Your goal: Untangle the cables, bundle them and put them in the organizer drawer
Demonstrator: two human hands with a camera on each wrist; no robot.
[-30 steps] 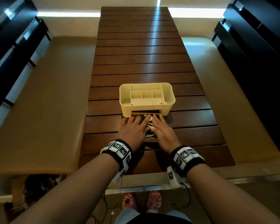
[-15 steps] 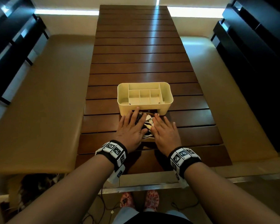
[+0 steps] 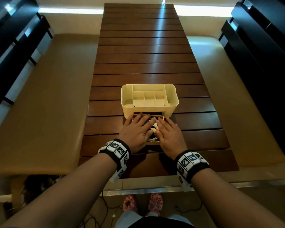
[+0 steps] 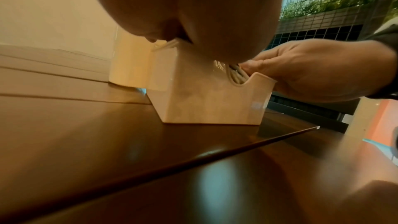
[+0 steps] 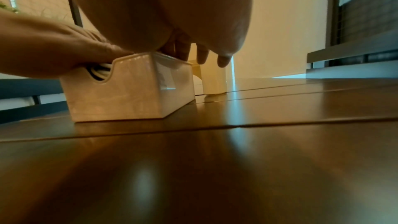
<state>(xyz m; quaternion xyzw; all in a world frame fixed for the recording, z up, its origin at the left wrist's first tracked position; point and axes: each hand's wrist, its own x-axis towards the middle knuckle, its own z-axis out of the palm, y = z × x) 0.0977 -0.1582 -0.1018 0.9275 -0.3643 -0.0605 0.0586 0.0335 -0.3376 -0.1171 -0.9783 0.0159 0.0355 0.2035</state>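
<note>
A cream organizer with several top compartments stands on the slatted wooden table. Its drawer is pulled out toward me. Coiled black and white cables fill the drawer, and they show through the notch in its front wall. My left hand lies flat over the left part of the drawer, fingers straight and reaching the organizer. My right hand lies flat over the right part. Both press down on the cables.
Tan padded benches run along both sides of the table. Dark slatted panels stand at the far left and right. Below the table's near edge are my feet in patterned slippers and loose cords on the floor.
Both hands have slid forward over the drawer toward the organizer, the left fingers now reaching its front. The drawer has gone a little further in.
</note>
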